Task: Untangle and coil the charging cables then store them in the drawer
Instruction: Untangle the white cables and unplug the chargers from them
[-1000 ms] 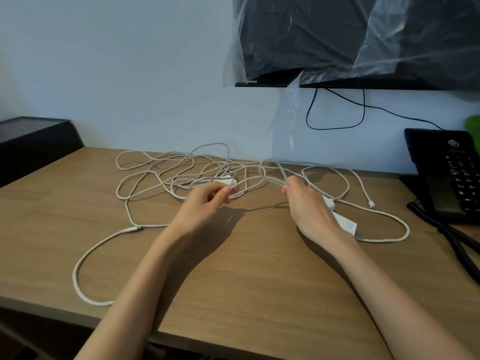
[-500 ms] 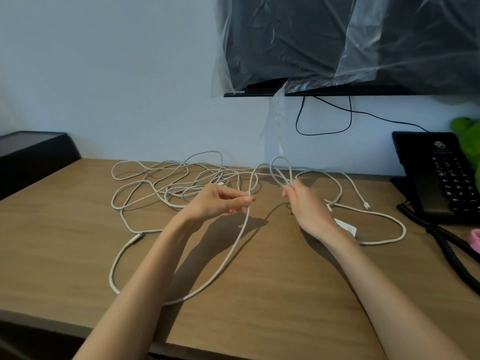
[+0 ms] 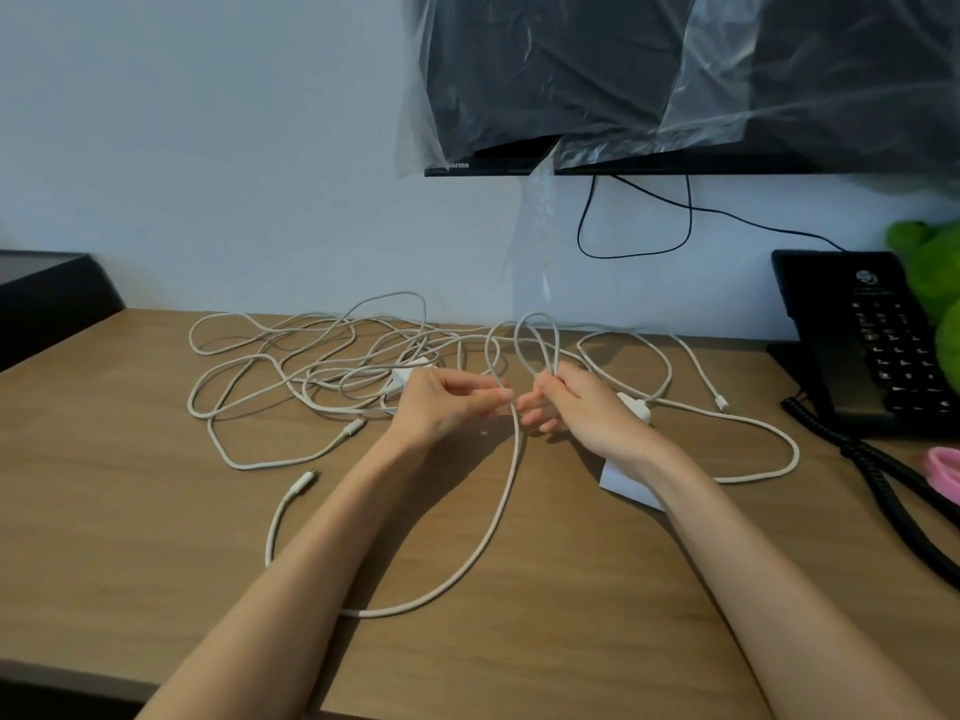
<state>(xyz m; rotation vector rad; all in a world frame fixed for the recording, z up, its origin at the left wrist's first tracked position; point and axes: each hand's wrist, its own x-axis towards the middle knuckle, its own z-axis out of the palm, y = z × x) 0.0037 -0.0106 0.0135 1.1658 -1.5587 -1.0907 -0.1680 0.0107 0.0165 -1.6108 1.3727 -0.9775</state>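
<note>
1. Head view: the left hand [image 3: 447, 402] has moved in beside the right hand [image 3: 582, 407]. Both pinch the cable [image 3: 498, 511], and the right holds its upright loops.
2. The tangle [image 3: 311, 366] lies on the tabletop [image 3: 156, 563], just behind the hands.
3. Risk: a hard pull could tighten its knots.

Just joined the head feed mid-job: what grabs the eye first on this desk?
White charging cables sprawl tangled across the back left of the wooden desk. At centre, the left hand pinches one strand while the right hand grips upright loops of it. Above, a dark screen wrapped in clear plastic hangs on the wall; a black telephone sits at the right edge.
</note>
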